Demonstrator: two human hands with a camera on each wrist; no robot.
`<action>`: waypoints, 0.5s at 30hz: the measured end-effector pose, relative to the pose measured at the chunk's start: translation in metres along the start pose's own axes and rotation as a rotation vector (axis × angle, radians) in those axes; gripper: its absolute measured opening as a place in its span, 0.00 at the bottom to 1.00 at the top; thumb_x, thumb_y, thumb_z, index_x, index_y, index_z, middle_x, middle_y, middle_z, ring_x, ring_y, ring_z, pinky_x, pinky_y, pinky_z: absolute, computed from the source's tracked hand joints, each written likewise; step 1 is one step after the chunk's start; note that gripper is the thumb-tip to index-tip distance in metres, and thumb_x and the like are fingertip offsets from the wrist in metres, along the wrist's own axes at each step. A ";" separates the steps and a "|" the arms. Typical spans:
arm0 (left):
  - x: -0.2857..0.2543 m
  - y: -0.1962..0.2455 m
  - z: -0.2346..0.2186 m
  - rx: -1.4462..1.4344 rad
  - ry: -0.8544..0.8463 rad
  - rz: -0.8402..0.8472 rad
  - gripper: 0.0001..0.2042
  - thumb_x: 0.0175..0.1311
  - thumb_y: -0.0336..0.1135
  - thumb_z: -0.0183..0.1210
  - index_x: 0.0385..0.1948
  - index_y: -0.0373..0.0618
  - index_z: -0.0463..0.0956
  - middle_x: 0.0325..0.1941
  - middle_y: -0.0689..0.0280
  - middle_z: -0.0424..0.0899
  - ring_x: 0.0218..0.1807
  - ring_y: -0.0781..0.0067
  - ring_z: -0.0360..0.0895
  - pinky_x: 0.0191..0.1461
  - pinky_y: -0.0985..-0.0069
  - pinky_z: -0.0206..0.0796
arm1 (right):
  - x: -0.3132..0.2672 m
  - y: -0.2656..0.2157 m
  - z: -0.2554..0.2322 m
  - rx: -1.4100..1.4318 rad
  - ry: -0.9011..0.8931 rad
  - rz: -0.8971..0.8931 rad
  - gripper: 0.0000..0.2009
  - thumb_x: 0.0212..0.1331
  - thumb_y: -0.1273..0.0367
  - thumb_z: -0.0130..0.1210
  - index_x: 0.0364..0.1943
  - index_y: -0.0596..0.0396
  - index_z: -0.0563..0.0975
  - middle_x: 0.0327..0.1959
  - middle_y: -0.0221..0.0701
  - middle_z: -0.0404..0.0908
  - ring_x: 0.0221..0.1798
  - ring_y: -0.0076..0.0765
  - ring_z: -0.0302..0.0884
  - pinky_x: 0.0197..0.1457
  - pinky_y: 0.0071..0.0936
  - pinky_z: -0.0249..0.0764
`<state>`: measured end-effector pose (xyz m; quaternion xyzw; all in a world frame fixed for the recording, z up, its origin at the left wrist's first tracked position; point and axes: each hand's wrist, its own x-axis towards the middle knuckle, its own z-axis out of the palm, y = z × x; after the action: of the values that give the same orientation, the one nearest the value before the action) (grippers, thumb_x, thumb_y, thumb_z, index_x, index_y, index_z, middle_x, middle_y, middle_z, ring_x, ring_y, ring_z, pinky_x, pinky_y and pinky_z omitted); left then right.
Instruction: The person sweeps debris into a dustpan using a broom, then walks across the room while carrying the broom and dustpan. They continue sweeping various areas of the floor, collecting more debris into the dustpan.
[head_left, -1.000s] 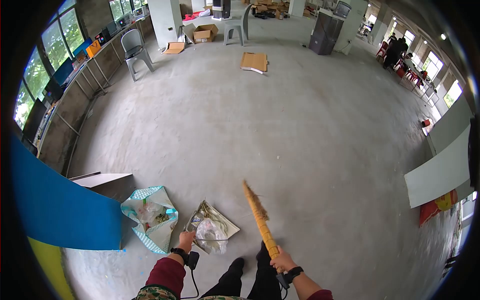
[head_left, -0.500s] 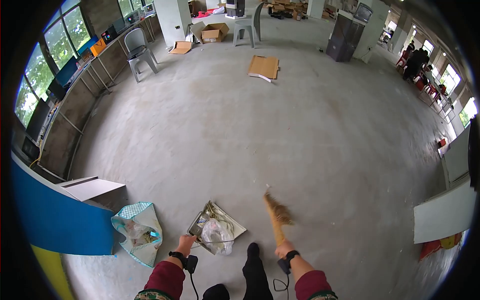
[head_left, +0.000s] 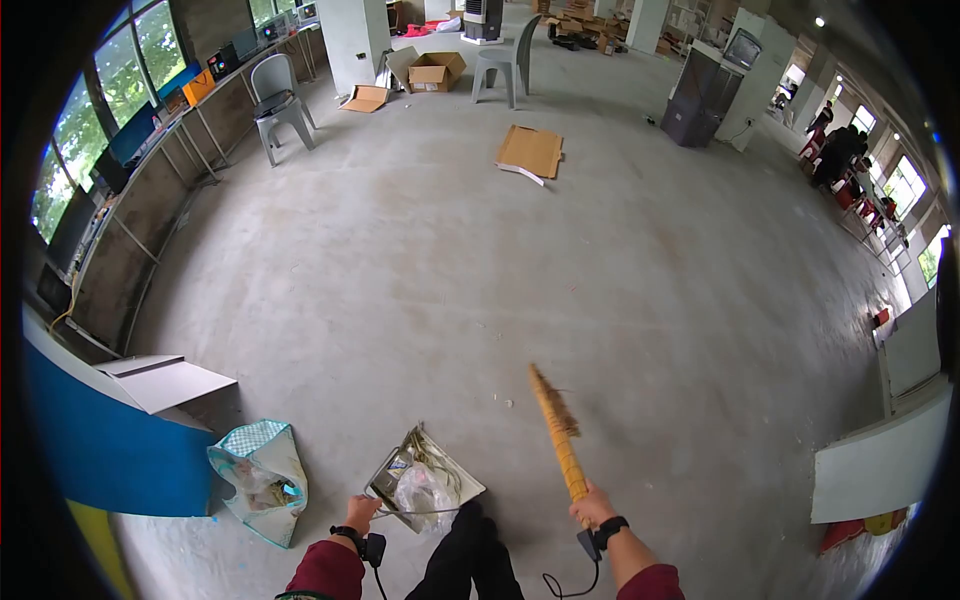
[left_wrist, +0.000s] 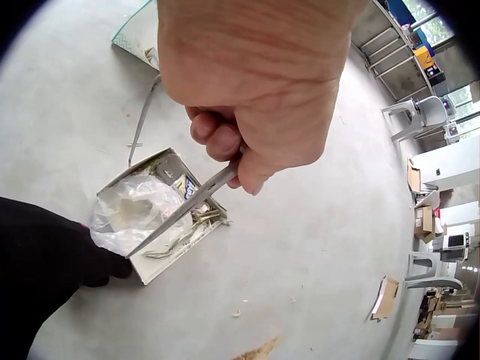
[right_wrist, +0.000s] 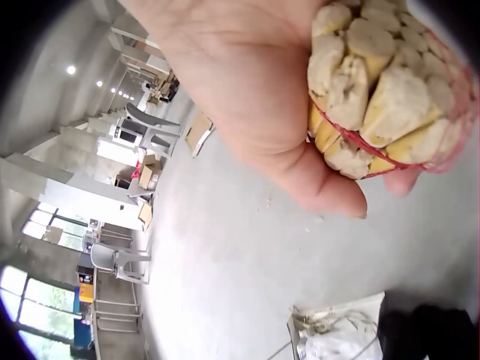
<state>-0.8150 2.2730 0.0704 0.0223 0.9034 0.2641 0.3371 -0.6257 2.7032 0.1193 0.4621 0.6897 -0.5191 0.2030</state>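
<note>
In the head view my left hand (head_left: 362,512) grips the wire handle (left_wrist: 187,206) of a pale dustpan (head_left: 467,483) at the lower middle. Inside the pan lie a crumpled clear plastic bag (head_left: 422,492), dry straw-like strands and a small printed packet (left_wrist: 185,186). On the other side, my right hand (head_left: 594,507) holds a yellow-brown straw broom (head_left: 562,450) by its bound handle, bristles pointing forward over the floor. Close up, the right wrist view shows the handle's end (right_wrist: 390,82), a bundle of cut stalks tied with red string.
Small pale scraps (head_left: 509,403) lie on the grey floor ahead. Left of the dustpan stands a bag of rubbish (head_left: 240,437), beside a blue panel (head_left: 110,440). Farther off are flat cardboard (head_left: 530,150), grey chairs (head_left: 280,100) and a long desk with screens. White panels (head_left: 880,455) stand right.
The broom has swung right and back toward my body, then forward again. My feet have stepped, and the rubbish bag now sits lower and farther left in view. The dustpan stays in my left hand.
</note>
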 end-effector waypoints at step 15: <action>0.018 0.001 -0.004 0.852 -0.088 0.244 0.16 0.32 0.26 0.58 0.27 0.57 0.70 0.25 0.67 0.75 0.36 0.69 0.73 0.36 0.76 0.65 | -0.026 -0.043 0.116 -0.130 -0.633 -0.022 0.22 0.25 0.80 0.53 0.33 0.53 0.65 0.13 0.28 0.66 0.10 0.23 0.63 0.10 0.22 0.58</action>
<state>-0.8315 2.2756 0.0626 0.2767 0.9071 -0.0950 0.3025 -0.6724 2.5864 0.1175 0.2563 0.6287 -0.5943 0.4311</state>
